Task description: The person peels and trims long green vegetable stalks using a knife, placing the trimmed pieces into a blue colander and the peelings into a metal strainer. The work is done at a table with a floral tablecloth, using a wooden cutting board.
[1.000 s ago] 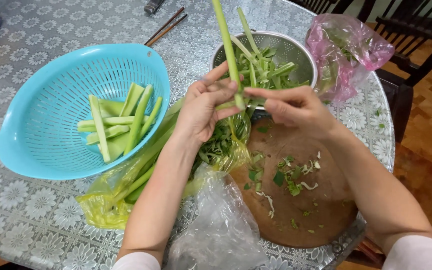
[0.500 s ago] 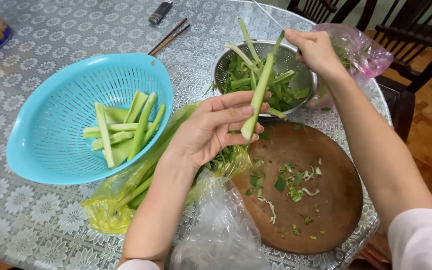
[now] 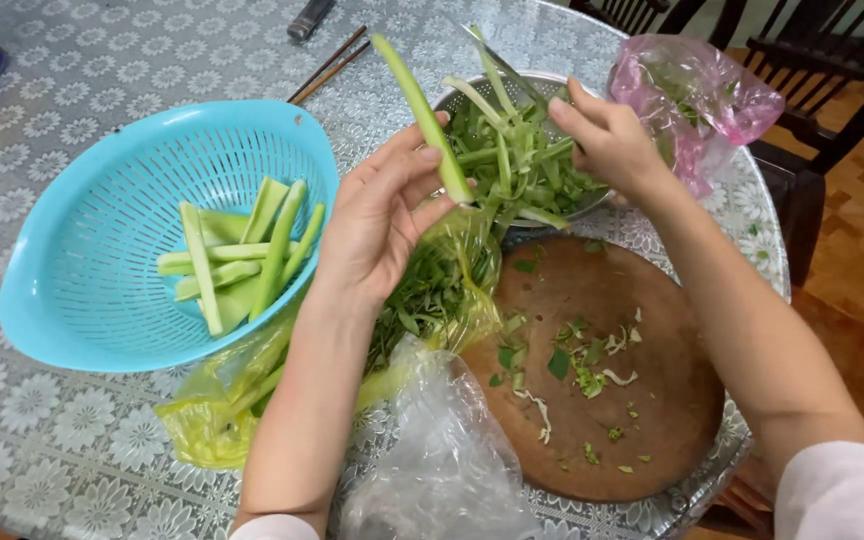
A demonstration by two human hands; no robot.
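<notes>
Near the frame's middle, our left hand [image 3: 382,225] now grips the green stalk [image 3: 420,110] alone; our right hand [image 3: 607,140] has let go, fingers loose over the metal bowl [image 3: 592,205] of trimmings.

left hand [image 3: 377,225] fingers pinched, right hand [image 3: 607,140] outstretched

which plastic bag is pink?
The pink bag at the far right, beside the metal bowl. The yellow bag and clear bag lie near the person, under the left arm.
</notes>
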